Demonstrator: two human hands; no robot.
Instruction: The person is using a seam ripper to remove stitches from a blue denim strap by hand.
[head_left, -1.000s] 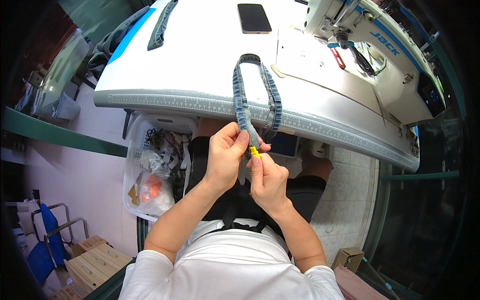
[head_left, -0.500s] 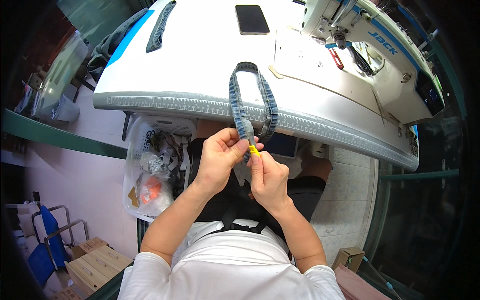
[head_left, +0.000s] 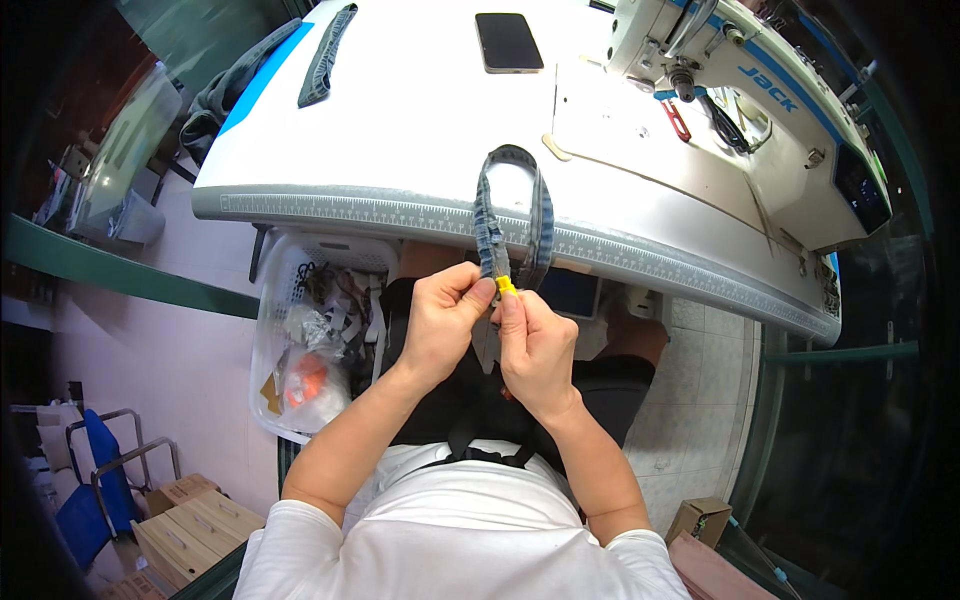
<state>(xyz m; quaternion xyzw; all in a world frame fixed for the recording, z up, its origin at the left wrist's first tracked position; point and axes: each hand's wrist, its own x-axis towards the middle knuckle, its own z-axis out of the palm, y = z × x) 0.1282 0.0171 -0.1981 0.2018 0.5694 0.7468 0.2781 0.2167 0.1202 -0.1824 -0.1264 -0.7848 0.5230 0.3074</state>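
A denim waistband strip [head_left: 541, 215] forms a long loop that hangs over the table's front edge, with its far bend lying on the tabletop. My left hand [head_left: 441, 318] is closed, pinching the near end of the strip between thumb and fingers. In my closed right hand [head_left: 538, 350] is a small yellow-handled tool [head_left: 507, 287], thumb on top, held against the denim right beside my left fingertips. The tool's working tip is too small to make out, and my fingers cover part of the strip.
A sewing machine [head_left: 775, 100] stands at the right of the white table [head_left: 400, 130], whose ruler edge [head_left: 350, 206] faces me. A phone [head_left: 508, 43] and another denim strip [head_left: 326, 60] lie farther back. Below left sits a white basket [head_left: 262, 370] of scraps.
The denim loop's far bend has slid nearer to me, and the loop is narrower. Both hands keep their grip, with the yellow tool slightly higher and more tilted at the denim.
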